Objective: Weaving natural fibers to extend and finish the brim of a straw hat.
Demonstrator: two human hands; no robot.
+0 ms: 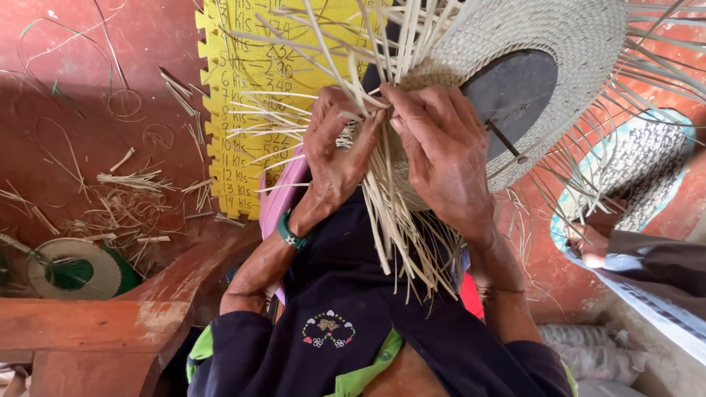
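1. At the upper middle of the frame, the half-woven straw hat (529,37) sits over a dark round form (511,88), its pale loose strands (397,220) fanning out and hanging toward the person's lap.
2. The left hand (334,151) and right hand (441,154) are close together at the weave's edge, both pinching strands between fingers and thumb; neither is free.
3. The hat looks light. The woven part seems firm yet springy, while the free strands appear thin, flexible and likely to crease or split if bent sharply. The closed weave near the form looks like the safest place to hold it, not the loose ends.
4. The splayed strands crowd the fingers and hide part of the working edge.
5. At upper left, a yellow foam mat (220,110) lies on the red floor (73,73), with straw scraps (132,184) scattered beside it.
6. At lower left sits a coiled woven disc (73,268) by a wooden bench (110,323).
7. At the right edge, another person's hand (588,242) rests near a patterned woven piece (647,162).
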